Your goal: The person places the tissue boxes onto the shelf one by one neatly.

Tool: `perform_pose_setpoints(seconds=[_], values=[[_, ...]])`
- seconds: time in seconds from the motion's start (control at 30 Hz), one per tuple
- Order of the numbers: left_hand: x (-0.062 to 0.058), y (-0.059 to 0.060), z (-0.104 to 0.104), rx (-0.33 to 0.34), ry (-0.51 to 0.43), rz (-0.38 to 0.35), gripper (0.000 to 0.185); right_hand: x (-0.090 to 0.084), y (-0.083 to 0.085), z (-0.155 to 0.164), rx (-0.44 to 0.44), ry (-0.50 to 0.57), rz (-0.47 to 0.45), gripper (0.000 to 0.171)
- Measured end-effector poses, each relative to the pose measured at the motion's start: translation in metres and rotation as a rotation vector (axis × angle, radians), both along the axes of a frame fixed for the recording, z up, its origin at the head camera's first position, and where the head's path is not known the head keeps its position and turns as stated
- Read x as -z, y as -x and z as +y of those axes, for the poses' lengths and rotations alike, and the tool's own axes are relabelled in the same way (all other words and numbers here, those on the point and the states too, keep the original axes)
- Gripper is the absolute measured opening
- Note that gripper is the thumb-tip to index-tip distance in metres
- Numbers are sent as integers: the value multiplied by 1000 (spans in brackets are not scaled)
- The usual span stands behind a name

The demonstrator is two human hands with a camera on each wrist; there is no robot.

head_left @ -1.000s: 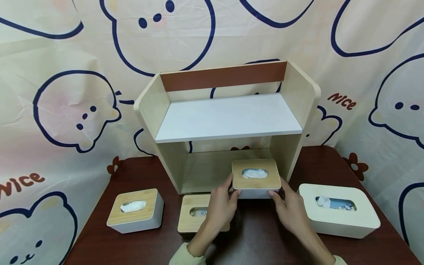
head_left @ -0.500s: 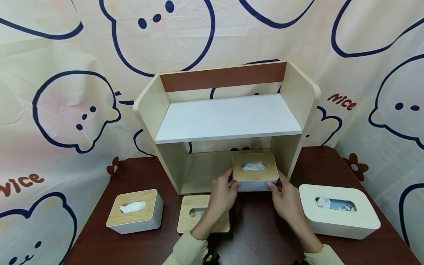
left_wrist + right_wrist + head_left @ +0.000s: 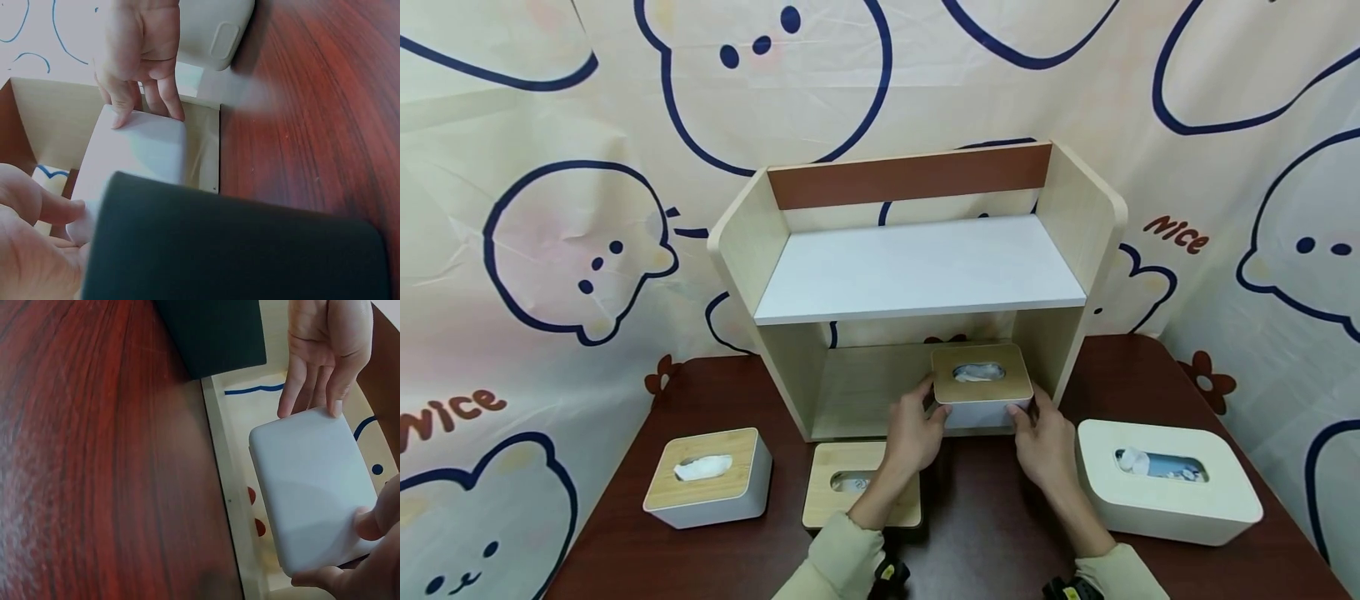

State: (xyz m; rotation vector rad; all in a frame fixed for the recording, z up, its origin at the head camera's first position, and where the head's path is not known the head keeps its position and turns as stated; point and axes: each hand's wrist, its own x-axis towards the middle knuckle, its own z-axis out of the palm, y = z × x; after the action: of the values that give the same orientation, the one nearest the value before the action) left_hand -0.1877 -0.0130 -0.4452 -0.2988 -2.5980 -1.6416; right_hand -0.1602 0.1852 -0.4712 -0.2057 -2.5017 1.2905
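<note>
A tissue box with a wooden lid and white body is held between both hands at the right front of the shelf unit's lower compartment. My left hand grips its left side, thumb on the front face. On the right side my right hand grips it, thumb also on the front. In the left wrist view the white front of the box shows between the two hands. The right wrist view shows the same white face tilted, above the lower board. Whether it touches that board I cannot tell.
Another wood-lidded tissue box stands at the left. A low wooden-topped box sits partly behind the left forearm. At right is a larger white tissue box. The white upper shelf overhangs the lower compartment, above the dark red table.
Both hands have carried the tissue box forward, away from the person, from the front edge into the lower compartment. The other boxes have stayed put.
</note>
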Motion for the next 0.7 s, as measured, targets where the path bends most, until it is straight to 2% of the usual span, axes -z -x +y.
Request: perform_pose_setpoints(seconds=[0.1,0.43,0.7], values=[[3,2,3,-11,-1,3,55,4,3,1,7,14,0,55],[7,5,10,-6,-86,-82,57,15,10,5,1,38,-6,56],[9,6,12,-1,-89,-86,57,16,10,6,5,29,-18,57]])
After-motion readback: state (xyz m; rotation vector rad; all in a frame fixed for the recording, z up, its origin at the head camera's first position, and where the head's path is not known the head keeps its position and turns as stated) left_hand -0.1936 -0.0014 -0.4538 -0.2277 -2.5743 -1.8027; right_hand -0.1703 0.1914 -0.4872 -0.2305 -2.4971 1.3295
